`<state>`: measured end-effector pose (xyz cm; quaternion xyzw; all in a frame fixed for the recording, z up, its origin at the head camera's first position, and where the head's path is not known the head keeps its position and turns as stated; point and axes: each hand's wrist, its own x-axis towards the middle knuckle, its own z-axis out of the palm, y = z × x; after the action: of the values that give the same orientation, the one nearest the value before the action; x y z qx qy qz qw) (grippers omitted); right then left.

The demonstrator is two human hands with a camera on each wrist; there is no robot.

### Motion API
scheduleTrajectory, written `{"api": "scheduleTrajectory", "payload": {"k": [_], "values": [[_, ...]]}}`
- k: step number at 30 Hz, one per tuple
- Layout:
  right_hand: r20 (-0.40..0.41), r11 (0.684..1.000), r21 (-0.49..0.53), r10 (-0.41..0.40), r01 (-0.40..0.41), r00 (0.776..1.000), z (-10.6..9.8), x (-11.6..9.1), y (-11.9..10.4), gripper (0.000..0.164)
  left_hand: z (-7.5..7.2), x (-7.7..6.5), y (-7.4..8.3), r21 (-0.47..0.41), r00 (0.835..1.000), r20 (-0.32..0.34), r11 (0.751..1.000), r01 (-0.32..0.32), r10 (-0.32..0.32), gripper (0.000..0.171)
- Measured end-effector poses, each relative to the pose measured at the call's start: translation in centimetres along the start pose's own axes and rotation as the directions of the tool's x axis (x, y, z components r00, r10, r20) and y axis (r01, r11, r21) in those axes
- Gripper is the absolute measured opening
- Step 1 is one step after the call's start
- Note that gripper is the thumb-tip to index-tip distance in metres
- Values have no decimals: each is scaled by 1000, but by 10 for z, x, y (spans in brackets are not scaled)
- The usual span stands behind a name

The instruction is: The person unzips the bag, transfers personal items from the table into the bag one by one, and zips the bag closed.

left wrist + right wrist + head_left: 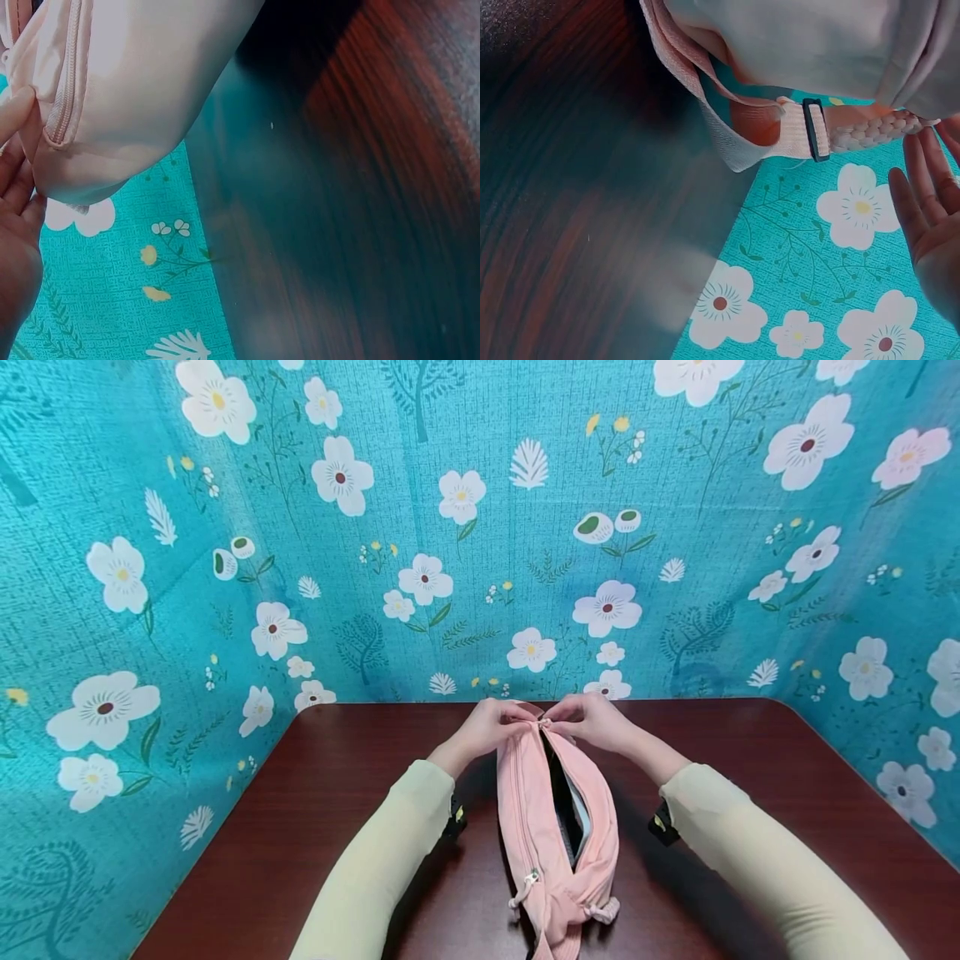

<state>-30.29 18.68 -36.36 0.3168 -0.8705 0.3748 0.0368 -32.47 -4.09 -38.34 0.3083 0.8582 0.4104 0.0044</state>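
Observation:
A pink fabric bag [536, 827] stands lengthwise on the table, its main zipper parted along the top. Dark lining and a pale grey-white edge [580, 814] show inside the gap. At the bag's far end my left hand [482, 727] pinches the fabric beside the zipper, thumb and fingers also visible in the left wrist view. Opposite it, my right hand [600, 724] pinches the zipper pull; in the right wrist view a braided cord [874, 133] runs to its fingertips. A second zipper [67, 82] runs along the bag's left side, with its metal slider [531, 878] near the close end.
The dark reddish-brown table [360, 760] ends at a teal flowered cloth [465, 568] behind and at both sides. A pink strap [705, 90] with a black buckle [815, 129] hangs by the bag. A knotted cord [603, 910] lies at the near end.

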Motion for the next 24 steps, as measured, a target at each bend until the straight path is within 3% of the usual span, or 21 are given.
{"api": "scheduleTrajectory", "payload": {"k": [11, 24], "values": [[-30, 1000, 19, 20, -20, 999, 4, 1, 1, 12, 2, 2, 1, 11, 1000, 7, 1000, 23, -23, 18], [-39, 999, -2, 33, -33, 999, 6, 2, -3, 6, 1, 1, 1, 29, 999, -4, 999, -35, 35, 18]]}}
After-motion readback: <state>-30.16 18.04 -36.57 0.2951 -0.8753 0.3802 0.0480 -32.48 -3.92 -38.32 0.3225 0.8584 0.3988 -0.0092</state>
